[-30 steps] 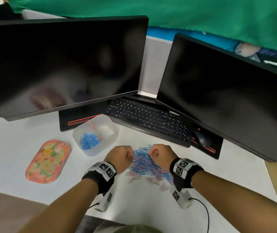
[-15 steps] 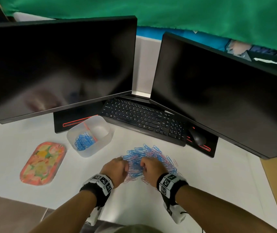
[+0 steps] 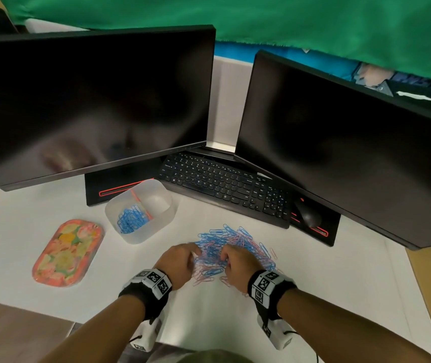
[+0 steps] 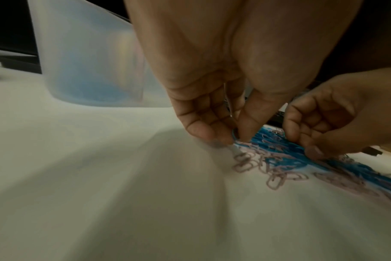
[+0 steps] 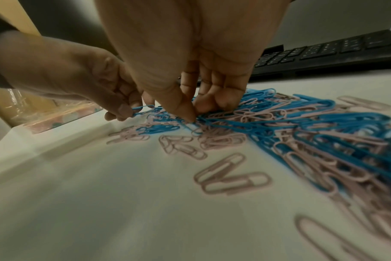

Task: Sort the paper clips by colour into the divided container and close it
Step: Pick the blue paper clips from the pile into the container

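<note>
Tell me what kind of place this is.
Most likely an office desk: two dark monitors angled together, a black keyboard and mouse beneath them, and paper clips heaped on the white desktop.

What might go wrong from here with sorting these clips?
The mixed pile is tangled, so the blue clip pinched by the left hand may drag pink ones along into the container. The right hand, digging in, could scatter clips toward the keyboard.
</note>
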